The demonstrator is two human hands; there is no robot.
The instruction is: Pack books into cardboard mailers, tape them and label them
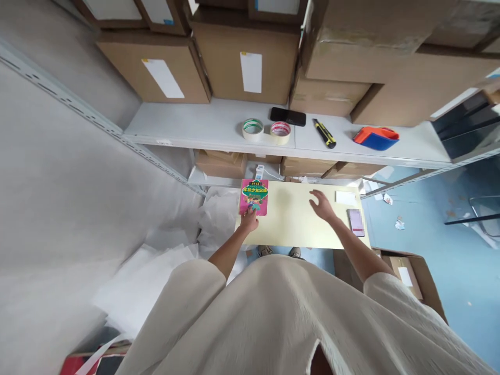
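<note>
A pink book [253, 190] with a green and yellow cover title lies at the left end of the pale yellow table [289, 229]. My left hand [250, 219] grips its lower edge, with fingertips over the cover; part of the grip is hidden. Over the right half of the table is my right hand [322, 204], fingers apart and nothing in them. Close to it on the right are a white card or paper slip [345, 198] and a phone [355, 223] with a lit screen.
Above the table's far side runs a grey shelf [219, 122] carrying two tape rolls [253, 129], a black phone [288, 116], a yellow-black box cutter [324, 133] and cardboard boxes [246, 62]. White sheets [156, 281] are piled at left; an open carton [425, 276] stands at lower right.
</note>
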